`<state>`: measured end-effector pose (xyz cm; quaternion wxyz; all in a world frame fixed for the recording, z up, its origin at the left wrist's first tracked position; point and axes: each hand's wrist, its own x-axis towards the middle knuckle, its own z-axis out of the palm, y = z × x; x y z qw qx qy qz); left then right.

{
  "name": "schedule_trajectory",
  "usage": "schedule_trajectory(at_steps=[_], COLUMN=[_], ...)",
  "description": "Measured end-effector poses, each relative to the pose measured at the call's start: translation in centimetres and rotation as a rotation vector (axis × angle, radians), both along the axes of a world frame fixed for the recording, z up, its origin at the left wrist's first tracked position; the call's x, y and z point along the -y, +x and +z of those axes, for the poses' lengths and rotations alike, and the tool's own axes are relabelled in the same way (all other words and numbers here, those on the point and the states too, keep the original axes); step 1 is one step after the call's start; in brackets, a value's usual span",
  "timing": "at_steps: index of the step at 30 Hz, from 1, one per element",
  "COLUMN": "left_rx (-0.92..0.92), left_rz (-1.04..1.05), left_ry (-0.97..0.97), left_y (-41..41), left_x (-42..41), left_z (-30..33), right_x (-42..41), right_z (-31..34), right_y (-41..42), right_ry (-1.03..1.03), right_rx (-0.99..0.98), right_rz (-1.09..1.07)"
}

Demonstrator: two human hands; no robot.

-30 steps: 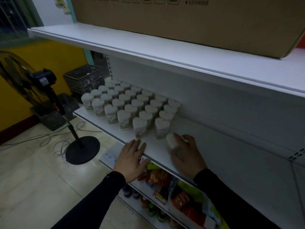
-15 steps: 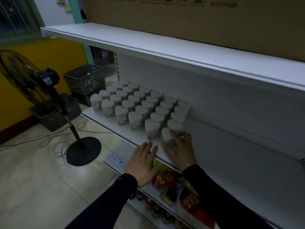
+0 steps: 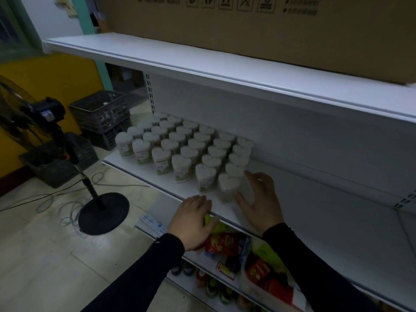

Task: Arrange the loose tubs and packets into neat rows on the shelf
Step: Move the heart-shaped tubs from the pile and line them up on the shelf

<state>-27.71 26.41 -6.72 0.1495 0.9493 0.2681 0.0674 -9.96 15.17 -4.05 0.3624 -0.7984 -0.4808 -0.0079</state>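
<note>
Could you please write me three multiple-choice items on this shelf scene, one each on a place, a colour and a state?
1. Where does the left hand rest?
A. on the shelf's front edge
B. on the cardboard box
C. on the fan

2. What colour are the heart-shaped tubs' lids?
A. red
B. white
C. black

3. How does the nearest tub stand?
A. tipped over
B. stacked on another
C. upright, right hand beside it

Key: 1 A, its fingers lie on the shelf lip; 2 B, every lid looks white; 3 C, its lid faces up.
</note>
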Motion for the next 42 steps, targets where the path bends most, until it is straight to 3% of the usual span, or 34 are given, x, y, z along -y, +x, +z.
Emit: schedule_trajectory(at_steps=[5, 8, 14, 21, 34, 42], left_rx=[0.402, 0.494, 0.454, 0.385, 0.416, 0.474], left_rz=[-0.126, -0.215, -0.414, -0.644, -0.883, -0.977], left_ry=[0.143, 0.179, 0.118, 0.095, 0.152, 0.204], left_y=[0.6, 2.4, 8.3, 15.9, 28.5, 36.9], left_x=[-1.4, -1.2, 2.7, 13.4, 43.0, 53.2], left_z=[4.5, 6.1, 6.7, 7.3, 10.4, 10.9], right_x=[4.6, 8.5, 19.2, 34.2, 61.3, 70.8], right_z=[2.3, 3.0, 2.8, 4.1, 4.6, 5.7], right_y=[1.8, 2.5, 3.7, 4.9, 8.9, 14.1], right_ry=[-0.046, -0.112, -0.254, -0.295, -0.205, -0.207], right_rx=[0.051, 0.093, 0.150, 0.169, 0.158, 0.100], right_rz=[-0.091, -0.175, -0.469, -0.760, -0.961, -1.043])
